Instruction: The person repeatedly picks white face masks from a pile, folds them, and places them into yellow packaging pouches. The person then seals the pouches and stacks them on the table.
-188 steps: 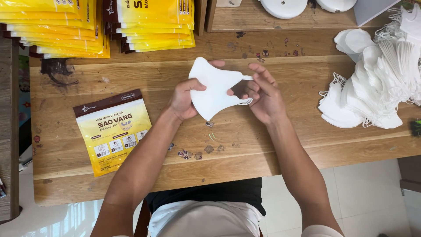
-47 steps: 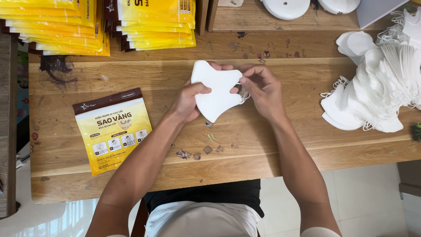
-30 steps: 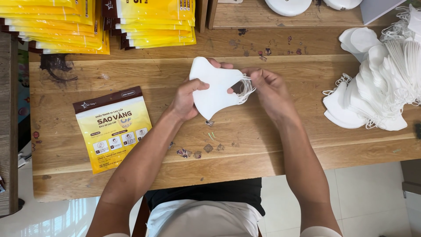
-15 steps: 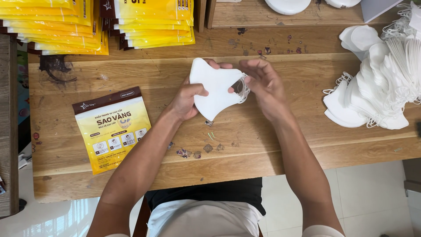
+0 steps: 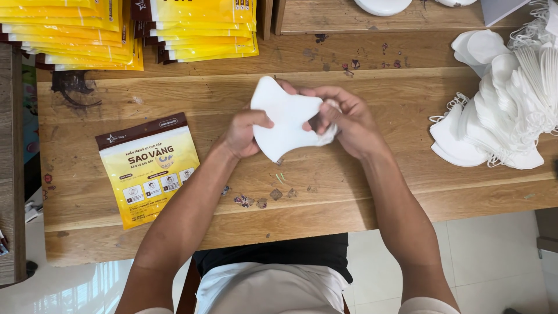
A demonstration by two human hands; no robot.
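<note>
A folded white face mask (image 5: 283, 119) is held above the wooden table (image 5: 325, 192) between both hands. My left hand (image 5: 244, 135) pinches its left edge with the thumb on top. My right hand (image 5: 344, 119) grips the right end, its fingers curled over the bunched ear loops there. A single yellow and brown pouch (image 5: 148, 167) lies flat on the table to the left of my left forearm.
Stacks of yellow pouches (image 5: 139, 29) lie along the far edge of the table. A large heap of white masks (image 5: 511, 99) with ear loops sits at the right. White round objects (image 5: 382, 6) stand at the far side. Small dark stains mark the tabletop.
The mask stays between both hands. My right hand has closed further over the mask's right end, folding the ear loops in against it.
</note>
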